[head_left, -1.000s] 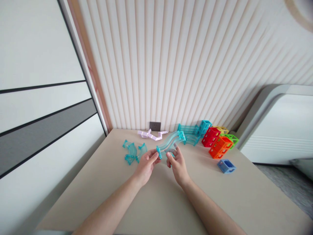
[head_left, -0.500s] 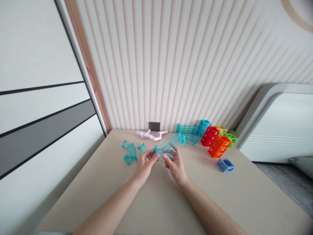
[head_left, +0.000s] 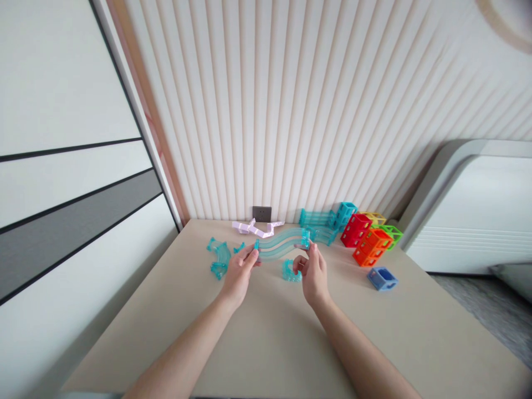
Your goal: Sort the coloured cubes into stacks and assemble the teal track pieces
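A translucent teal, wavy toy track piece (head_left: 279,245) is held up above the table between both hands. Its left end is pinched by my left hand (head_left: 240,271), thumb on top. My right hand (head_left: 313,272) grips the right end, with its lower fingers curled beneath. Below the track, a small teal piece (head_left: 291,271) lies on the table beside my right fingers. Curved teal track pieces (head_left: 221,257) rest to the left of my left hand, one partly hidden behind it.
Toward the back right stand teal track pieces (head_left: 319,217), with red (head_left: 356,230), orange (head_left: 371,248), yellow and green open cube blocks. A blue block (head_left: 382,279) lies nearer. Lilac pieces (head_left: 257,228) sit by the wall socket (head_left: 261,214). The table (head_left: 266,343) meets the ribbed wall.
My right hand has moved to the right and now grips the track's far end. The track has shifted left and levelled, uncovering the small teal piece below.
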{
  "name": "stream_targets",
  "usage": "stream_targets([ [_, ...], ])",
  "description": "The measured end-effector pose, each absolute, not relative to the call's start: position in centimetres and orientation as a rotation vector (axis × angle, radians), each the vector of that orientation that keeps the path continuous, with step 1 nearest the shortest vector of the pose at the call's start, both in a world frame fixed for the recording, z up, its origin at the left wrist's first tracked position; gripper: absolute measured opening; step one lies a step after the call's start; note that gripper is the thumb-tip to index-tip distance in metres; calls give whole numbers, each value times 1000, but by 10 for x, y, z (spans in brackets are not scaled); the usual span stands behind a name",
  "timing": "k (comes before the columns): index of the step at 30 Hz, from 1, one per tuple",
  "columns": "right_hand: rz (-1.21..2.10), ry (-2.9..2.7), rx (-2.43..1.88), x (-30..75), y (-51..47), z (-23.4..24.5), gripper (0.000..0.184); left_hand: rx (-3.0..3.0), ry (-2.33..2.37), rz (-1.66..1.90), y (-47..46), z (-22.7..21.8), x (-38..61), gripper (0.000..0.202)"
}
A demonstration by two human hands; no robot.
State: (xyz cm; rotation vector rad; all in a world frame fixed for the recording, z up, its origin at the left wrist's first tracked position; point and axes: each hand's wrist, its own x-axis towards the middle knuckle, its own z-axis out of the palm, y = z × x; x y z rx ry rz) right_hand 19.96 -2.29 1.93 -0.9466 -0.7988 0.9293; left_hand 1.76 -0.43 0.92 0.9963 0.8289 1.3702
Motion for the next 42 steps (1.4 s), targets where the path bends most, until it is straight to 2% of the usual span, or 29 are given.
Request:
stream_targets([
  [14, 847, -923, -1097, 206, -15, 15, 50, 1070, 923, 1379, 6, -6, 14, 42],
  [23, 759, -1092, -1149, 220, -6, 7, 59, 1149, 994, 1340, 7, -6, 13, 59],
  [32, 630, -1357, -1131, 269, -2, 16, 49, 1533, 985, 1198, 39, 4, 22, 67],
  [37, 423, -1358, -1335, 316, 1, -4, 58, 1712, 922, 1007, 69, 14, 63, 58],
  [42, 252, -1250, -1549, 341, -4, -23, 50, 1799, 873, 869, 84, 3, 110, 46],
])
